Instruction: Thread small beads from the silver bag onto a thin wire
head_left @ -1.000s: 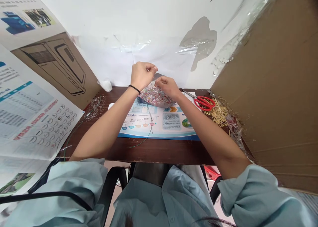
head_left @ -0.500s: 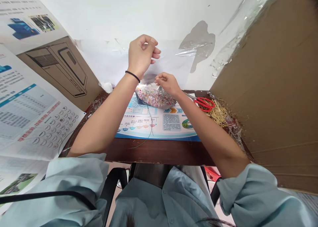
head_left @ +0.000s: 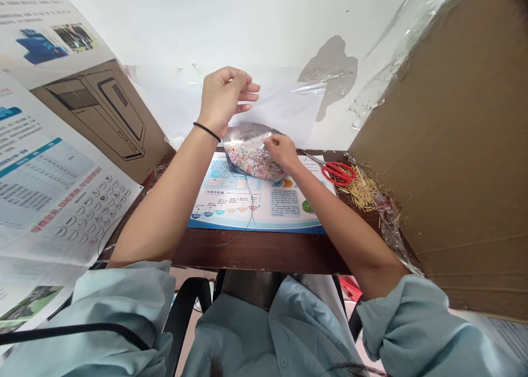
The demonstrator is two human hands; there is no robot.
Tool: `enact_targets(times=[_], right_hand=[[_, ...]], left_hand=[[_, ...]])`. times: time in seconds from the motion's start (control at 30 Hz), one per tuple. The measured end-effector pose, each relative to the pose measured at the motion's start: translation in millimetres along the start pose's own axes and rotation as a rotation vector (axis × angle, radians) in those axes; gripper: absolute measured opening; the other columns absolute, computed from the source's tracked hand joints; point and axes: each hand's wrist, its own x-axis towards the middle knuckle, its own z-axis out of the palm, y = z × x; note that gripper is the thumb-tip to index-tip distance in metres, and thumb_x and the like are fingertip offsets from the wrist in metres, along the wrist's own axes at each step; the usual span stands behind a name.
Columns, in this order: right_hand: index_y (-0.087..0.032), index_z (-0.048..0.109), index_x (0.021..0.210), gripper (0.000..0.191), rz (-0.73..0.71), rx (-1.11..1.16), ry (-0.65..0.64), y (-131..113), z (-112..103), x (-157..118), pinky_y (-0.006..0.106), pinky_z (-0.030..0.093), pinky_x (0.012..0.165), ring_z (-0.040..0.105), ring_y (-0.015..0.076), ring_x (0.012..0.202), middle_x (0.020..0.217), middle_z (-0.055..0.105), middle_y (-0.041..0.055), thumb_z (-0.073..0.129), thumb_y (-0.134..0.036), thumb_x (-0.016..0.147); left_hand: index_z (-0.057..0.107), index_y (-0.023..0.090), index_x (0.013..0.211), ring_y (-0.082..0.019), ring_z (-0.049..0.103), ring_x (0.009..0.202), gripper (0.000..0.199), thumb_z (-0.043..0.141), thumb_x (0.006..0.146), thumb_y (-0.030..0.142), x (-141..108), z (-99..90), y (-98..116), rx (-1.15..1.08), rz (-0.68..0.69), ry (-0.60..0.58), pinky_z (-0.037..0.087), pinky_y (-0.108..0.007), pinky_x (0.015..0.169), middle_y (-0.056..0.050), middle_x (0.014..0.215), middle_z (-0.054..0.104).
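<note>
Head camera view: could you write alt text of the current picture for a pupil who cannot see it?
A person's left hand is held higher than the right hand, which is pinched at the right side of a container of tiny multicoloured pieces. The container sits on a printed sheet; to the right, red-handled scissors lie by gold-coloured sticks.

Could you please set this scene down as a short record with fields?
Left hand: raised above the bag, thumb and forefinger together; any held item is too fine to tell
Left wrist: black band
Right hand: fingers curled at the bag's right side; contact unclear
Bag: clear, with small multicoloured pieces inside, on the printed sheet
Thread: thin and dark, lying across the sheet
Scissors: red handles, right of the bag
Sticks: gold-coloured pile by the scissors
</note>
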Motion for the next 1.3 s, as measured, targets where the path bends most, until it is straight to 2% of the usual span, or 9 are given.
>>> enact_targets(times=[0.1, 0.17, 0.27, 0.47, 0.67, 0.77, 0.9, 1.17, 1.3], right_hand=[[-0.020, 0.054, 0.060, 0.046, 0.197, 0.161, -0.030, -6, 0, -11, 0.035, 0.047, 0.071, 0.056, 0.0194, 0.067, 0.060, 0.053, 0.0036, 0.038, -0.044, 0.097], [-0.020, 0.058, 0.066, 0.063, 0.344, 0.389, -0.242, -11, -2, -18, 0.037, 0.049, 0.070, 0.059, 0.0201, 0.069, 0.065, 0.058, 0.0071, 0.022, -0.061, 0.098], [-0.020, 0.062, 0.083, 0.065, 0.350, 0.713, -0.516, -17, -4, -21, 0.038, 0.054, 0.076, 0.064, 0.0203, 0.082, 0.082, 0.067, 0.0101, 0.020, -0.068, 0.096], [-0.021, 0.055, 0.079, 0.023, 0.432, 0.860, -0.285, -12, -11, 1, 0.033, 0.057, 0.080, 0.063, 0.0139, 0.075, 0.076, 0.064, 0.0031, 0.047, -0.034, 0.097], [-0.019, 0.052, 0.068, 0.025, 0.648, 0.901, -0.240, -4, -13, 9, 0.026, 0.055, 0.071, 0.053, 0.0089, 0.059, 0.061, 0.052, -0.0008, 0.049, -0.015, 0.092], [-0.020, 0.047, 0.065, 0.027, 0.692, 0.943, -0.177, -5, -6, 10, 0.023, 0.051, 0.059, 0.048, 0.0075, 0.054, 0.057, 0.048, -0.0020, 0.048, -0.011, 0.090], [-0.021, 0.042, 0.062, 0.025, 0.696, 0.671, -0.258, -5, 9, 12, 0.021, 0.031, 0.039, 0.031, 0.0066, 0.044, 0.050, 0.040, -0.0040, 0.050, -0.010, 0.084], [-0.024, 0.048, 0.068, 0.018, 0.669, 0.489, -0.271, 4, 27, 16, 0.024, 0.025, 0.039, 0.024, 0.0080, 0.042, 0.048, 0.034, -0.0061, 0.057, -0.013, 0.079], [-0.023, 0.046, 0.065, 0.021, 0.596, 0.464, -0.248, 2, 23, 13, 0.026, 0.027, 0.043, 0.023, 0.0082, 0.044, 0.050, 0.034, -0.0064, 0.061, -0.014, 0.077]], left_hand=[[0.056, 0.019, 0.080, -0.014, 0.065, 0.085, 0.012, 0.053, 0.091, 0.023, -10, -2.8, -2, -0.026, -0.005, -0.037, 0.051, -0.033, 0.075, -0.002, 0.096, 0.071], [0.057, 0.017, 0.080, -0.014, 0.065, 0.084, 0.014, 0.053, 0.092, 0.022, -18, -2.7, -8, -0.019, -0.019, -0.085, 0.050, -0.032, 0.073, -0.003, 0.095, 0.071], [0.059, 0.016, 0.082, -0.014, 0.066, 0.080, 0.015, 0.053, 0.093, 0.026, -32, -2.7, -23, 0.095, -0.045, -0.214, 0.050, -0.029, 0.067, -0.006, 0.091, 0.071], [0.063, 0.017, 0.079, -0.012, 0.066, 0.066, 0.018, 0.056, 0.089, 0.031, -55, -20.6, -57, 0.231, -0.090, -0.525, 0.047, -0.024, 0.056, -0.007, 0.080, 0.072], [0.066, 0.019, 0.078, -0.011, 0.065, 0.066, 0.020, 0.060, 0.084, 0.036, -72, -31.3, -81, 0.236, -0.092, -0.891, 0.044, -0.019, 0.053, -0.006, 0.079, 0.073], [0.069, 0.017, 0.079, -0.011, 0.066, 0.065, 0.023, 0.061, 0.083, 0.038, -84, -22.4, -93, 0.241, -0.110, -1.002, 0.046, -0.019, 0.056, -0.005, 0.074, 0.072], [0.073, 0.015, 0.079, -0.010, 0.064, 0.060, 0.019, 0.064, 0.079, 0.032, -100, -6.5, -101, 0.278, -0.165, -1.136, 0.046, -0.018, 0.056, -0.004, 0.068, 0.072], [0.076, 0.017, 0.077, -0.011, 0.065, 0.057, 0.015, 0.062, 0.078, 0.022, -128, 20.8, -97, 0.256, -0.105, -1.409, 0.046, -0.018, 0.056, -0.001, 0.064, 0.072], [0.075, 0.017, 0.075, -0.010, 0.064, 0.060, 0.015, 0.061, 0.078, 0.020, -136, 34.2, -104, 0.353, 0.064, -1.309, 0.044, -0.019, 0.060, 0.000, 0.067, 0.073]])
